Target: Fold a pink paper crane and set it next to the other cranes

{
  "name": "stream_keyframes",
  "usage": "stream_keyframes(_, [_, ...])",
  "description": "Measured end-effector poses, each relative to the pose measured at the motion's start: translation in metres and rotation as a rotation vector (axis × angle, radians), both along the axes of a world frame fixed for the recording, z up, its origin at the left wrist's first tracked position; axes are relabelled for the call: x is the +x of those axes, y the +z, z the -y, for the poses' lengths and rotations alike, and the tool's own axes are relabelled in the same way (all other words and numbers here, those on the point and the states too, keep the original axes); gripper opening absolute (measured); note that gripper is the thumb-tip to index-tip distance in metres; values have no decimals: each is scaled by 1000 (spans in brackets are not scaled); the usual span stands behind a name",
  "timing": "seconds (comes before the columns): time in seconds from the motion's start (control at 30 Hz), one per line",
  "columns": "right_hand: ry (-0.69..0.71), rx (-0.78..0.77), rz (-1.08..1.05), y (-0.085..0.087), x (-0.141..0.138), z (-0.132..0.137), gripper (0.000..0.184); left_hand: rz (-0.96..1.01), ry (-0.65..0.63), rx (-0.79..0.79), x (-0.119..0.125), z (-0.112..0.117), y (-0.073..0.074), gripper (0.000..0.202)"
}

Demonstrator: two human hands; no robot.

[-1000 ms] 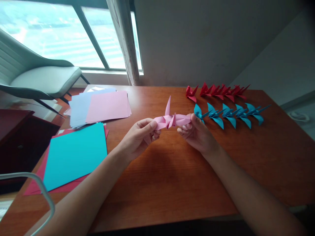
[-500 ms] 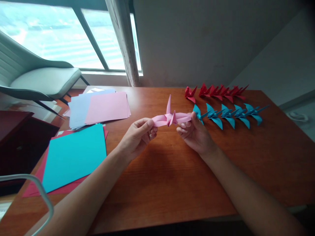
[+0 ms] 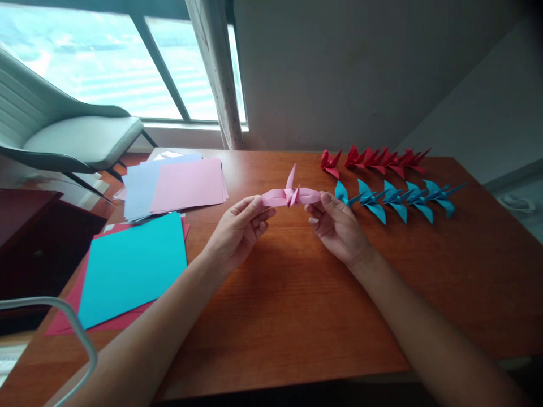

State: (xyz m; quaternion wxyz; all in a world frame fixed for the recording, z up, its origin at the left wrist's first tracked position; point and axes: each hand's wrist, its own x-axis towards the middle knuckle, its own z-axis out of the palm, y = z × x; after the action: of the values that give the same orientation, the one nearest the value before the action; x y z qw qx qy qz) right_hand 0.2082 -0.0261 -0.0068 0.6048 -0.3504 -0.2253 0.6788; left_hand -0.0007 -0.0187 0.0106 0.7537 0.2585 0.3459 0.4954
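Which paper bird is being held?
The pink bird, between the left hand and right hand; the red birds and blue birds rest on the table.

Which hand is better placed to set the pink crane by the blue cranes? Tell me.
Probably the right hand: like the left hand, it holds the pink crane, but sits nearer the blue cranes.

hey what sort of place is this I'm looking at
Probably a room in a home, though it might be a small office: there's a wooden table, a window with a curtain, and a light-coloured chair near the window.
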Motion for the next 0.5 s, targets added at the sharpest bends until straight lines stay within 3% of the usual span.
stream_keyframes(0.37, [-131,-122,-112,-5,-9,1,27,98,85,-87,6,3,-2,20])
stream_keyframes(0.5, [-54,-100,-186,-5,-12,2,22,124,67,-62,8,6,-1,24])
